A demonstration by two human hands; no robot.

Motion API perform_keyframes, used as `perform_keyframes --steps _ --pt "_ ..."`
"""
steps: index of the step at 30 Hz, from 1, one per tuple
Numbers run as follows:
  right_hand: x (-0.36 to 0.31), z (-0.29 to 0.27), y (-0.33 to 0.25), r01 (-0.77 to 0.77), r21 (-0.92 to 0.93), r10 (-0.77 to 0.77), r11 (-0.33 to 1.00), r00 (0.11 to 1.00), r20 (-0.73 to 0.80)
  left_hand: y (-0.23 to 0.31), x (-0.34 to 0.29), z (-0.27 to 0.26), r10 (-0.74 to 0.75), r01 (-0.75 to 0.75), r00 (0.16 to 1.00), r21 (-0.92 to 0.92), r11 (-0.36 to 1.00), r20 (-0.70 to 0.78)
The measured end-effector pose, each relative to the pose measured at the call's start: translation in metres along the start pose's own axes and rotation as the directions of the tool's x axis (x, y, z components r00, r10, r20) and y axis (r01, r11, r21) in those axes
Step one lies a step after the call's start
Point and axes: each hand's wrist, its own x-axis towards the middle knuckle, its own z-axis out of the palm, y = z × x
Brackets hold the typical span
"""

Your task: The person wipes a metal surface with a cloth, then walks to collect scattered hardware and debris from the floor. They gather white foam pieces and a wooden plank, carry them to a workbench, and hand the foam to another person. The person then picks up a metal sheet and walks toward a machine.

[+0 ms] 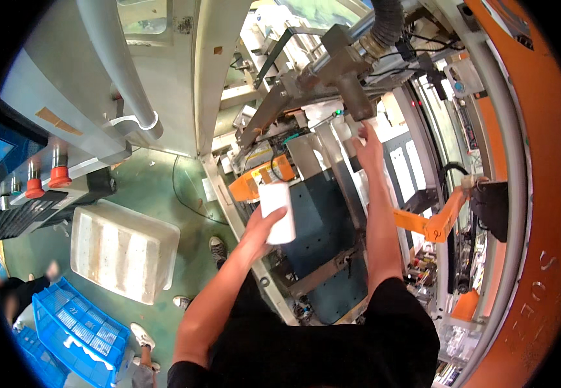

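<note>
A smooth white oblong piece, like a small box or bottle (278,208), is in my left hand (261,227), with the thumb across its front and the fingers behind it. It is upright over the dark plate (322,216) inside the machine. My right hand (368,150) reaches deeper into the machine, its fingers stretched upward and somewhat apart. Just above those fingertips is the end of a dark metal cylinder (357,100); I cannot tell whether they touch it. Nothing shows in the right hand.
An orange bracket (445,216) juts in right of my right forearm. An orange machine panel (539,271) curves along the right. At left are red knobs (59,176), a white plastic tub (122,249) and blue crates (80,330). Other people's feet show on the green floor.
</note>
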Motion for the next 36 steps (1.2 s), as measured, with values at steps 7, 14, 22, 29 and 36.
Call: perform_keyframes --steps 7,14,22,29,36 --pt "0.088 0.073 0.133 0.608 -0.524 -0.213 0.596 0.749 0.627 -0.014 -0.038 -0.053 -0.004 0.011 0.990 0.049 0.999 -0.143" --pt "0.093 0.065 0.091 0.630 -0.458 -0.102 0.627 0.649 0.754 -0.028 -0.048 -0.073 0.042 -0.043 0.972 0.000 0.999 -0.232" --pt "0.104 0.060 0.098 0.801 -0.403 -0.200 0.443 0.527 0.826 -0.044 -0.040 -0.094 0.031 -0.033 0.973 -0.005 0.999 -0.227" --pt "0.074 0.043 0.084 0.836 -0.370 -0.070 0.405 0.431 0.899 -0.049 -0.047 -0.109 0.043 -0.055 0.963 -0.036 0.998 -0.267" --pt "0.077 0.060 0.131 0.888 -0.199 -0.315 0.415 0.345 0.884 -0.055 -0.050 -0.119 0.021 -0.036 0.966 -0.055 0.998 -0.256"
